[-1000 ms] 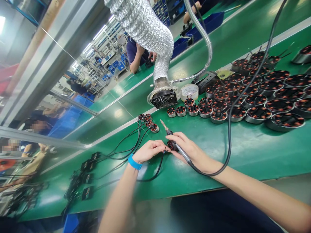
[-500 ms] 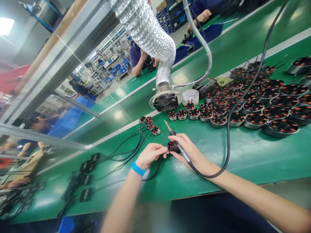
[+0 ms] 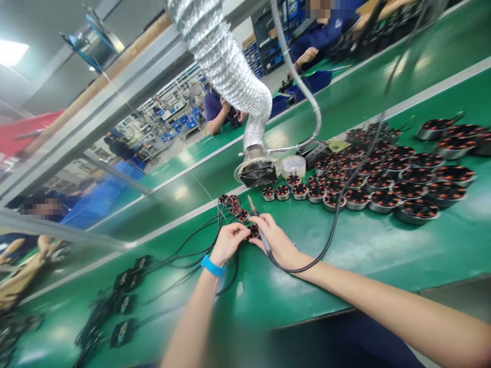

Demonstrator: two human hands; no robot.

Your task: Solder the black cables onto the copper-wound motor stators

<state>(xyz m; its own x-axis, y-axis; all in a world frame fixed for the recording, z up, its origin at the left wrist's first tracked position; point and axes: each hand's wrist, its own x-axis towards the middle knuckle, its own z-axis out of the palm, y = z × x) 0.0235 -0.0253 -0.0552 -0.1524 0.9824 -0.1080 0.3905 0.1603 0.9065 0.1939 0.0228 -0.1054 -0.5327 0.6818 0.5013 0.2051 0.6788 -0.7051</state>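
Note:
My left hand (image 3: 227,241), with a blue wristband, pinches one side of a small round motor stator (image 3: 253,232) on the green bench (image 3: 345,255). My right hand (image 3: 276,239) grips a soldering iron (image 3: 258,219) whose tip points up and away, and its fingers also touch the stator. The iron's black cable (image 3: 337,214) loops up to the right. A black lead runs from the stator toward the left.
Several wired stators (image 3: 233,204) with black leads and connector boards (image 3: 126,286) lie to the left. Rows of copper-wound stators (image 3: 383,179) fill the right. A foil fume duct with a fan (image 3: 256,168) hangs just behind my hands. Other people work at the far benches.
The view has shifted and both hands with the stator and iron now sit a little further left and away, closer to the wired stators. The grips are unchanged.

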